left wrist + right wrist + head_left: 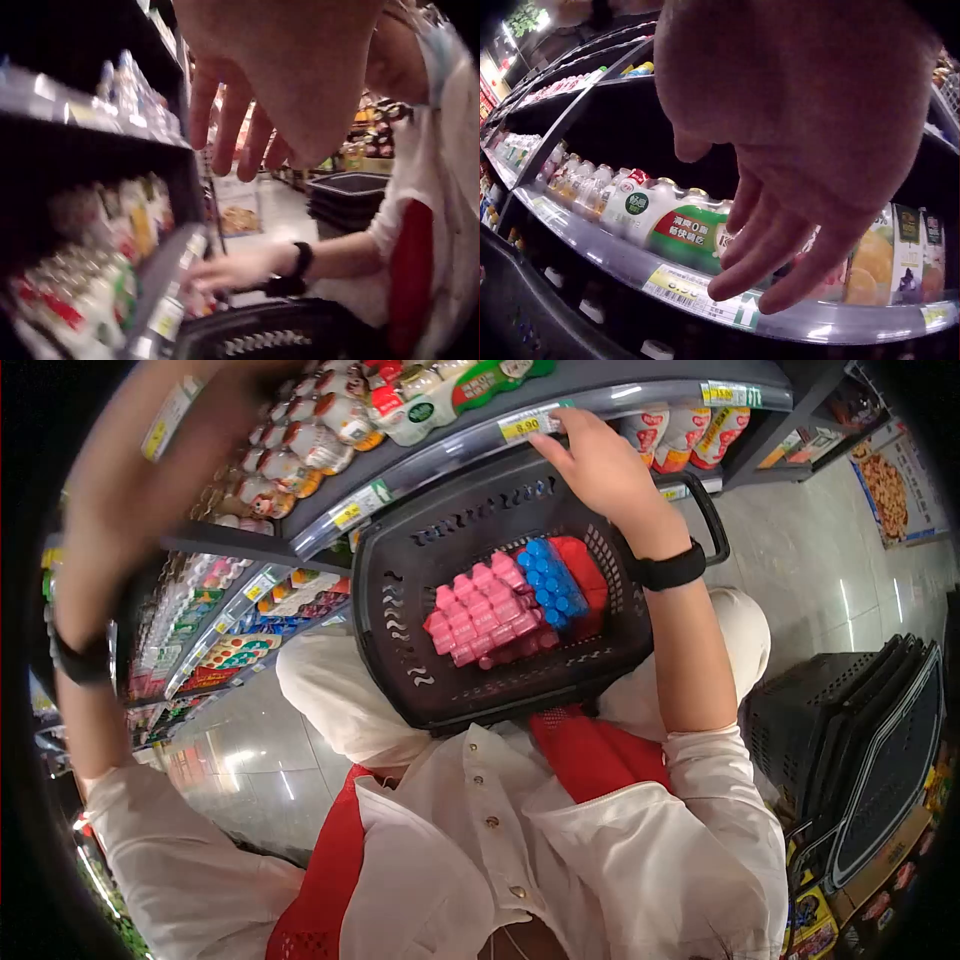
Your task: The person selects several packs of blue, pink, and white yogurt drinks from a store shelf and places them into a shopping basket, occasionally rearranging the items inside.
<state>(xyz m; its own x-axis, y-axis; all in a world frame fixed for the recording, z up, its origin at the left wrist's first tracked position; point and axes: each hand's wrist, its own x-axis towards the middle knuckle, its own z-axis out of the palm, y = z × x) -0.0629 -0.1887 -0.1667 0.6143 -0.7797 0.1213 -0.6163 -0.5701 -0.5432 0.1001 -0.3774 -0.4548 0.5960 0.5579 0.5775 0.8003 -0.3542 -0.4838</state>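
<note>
My right hand [610, 470] is at the shelf edge, its fingers extended over a yellow-and-white price tag [525, 426]. In the right wrist view, a pack of white bottles [679, 225] with a green and red label stands on the shelf just behind these fingers. Raised at the upper left and blurred, my left hand [125, 490] has its fingers stretched out with nothing in them. Below the hands, a black shopping basket [480, 705] rests by my knees. Inside it are pink bottles [485, 610], blue-capped bottles [553, 585] and something red [588, 565].
Lower shelves with packaged goods [215, 610] run along the left. Small bottles with orange contents [320, 448] crowd the upper shelf. Stacked black baskets [820, 710] stand on the floor at the right, and a box with a nut picture [890, 490] is beyond.
</note>
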